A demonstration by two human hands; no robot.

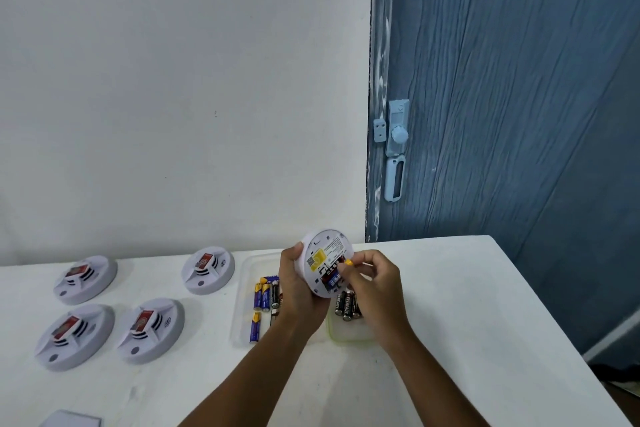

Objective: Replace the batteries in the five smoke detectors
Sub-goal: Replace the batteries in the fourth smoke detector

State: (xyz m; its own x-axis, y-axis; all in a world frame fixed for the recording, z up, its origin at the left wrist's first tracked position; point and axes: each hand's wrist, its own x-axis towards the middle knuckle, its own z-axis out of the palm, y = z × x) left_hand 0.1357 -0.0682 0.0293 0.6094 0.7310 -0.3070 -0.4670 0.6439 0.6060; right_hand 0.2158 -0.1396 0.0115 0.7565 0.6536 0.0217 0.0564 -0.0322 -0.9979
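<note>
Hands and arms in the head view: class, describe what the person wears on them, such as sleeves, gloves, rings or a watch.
Both forearms are bare as far as the bottom edge of the picture; no sleeve shows. The left hand and the right hand wear no gloves. No watch or bracelet shows at either wrist, and no ring can be seen on the fingers that show.

Five smoke detectors show: four lie on the desk (450, 288) at about 9 o'clock, at (85, 279), (208, 270), (74, 336) and (150, 329), and one smoke detector (320, 253) is held up at centre. Two hands are in view, the left hand (297, 291) and the right hand (375, 282). Two shallow trays sit at 6 o'clock: a clear tray (242, 305) with at least four blue-and-yellow batteries (262, 296), and a green-rimmed tray (341, 336) with about three black batteries (346, 305); hands hide any others.
</note>
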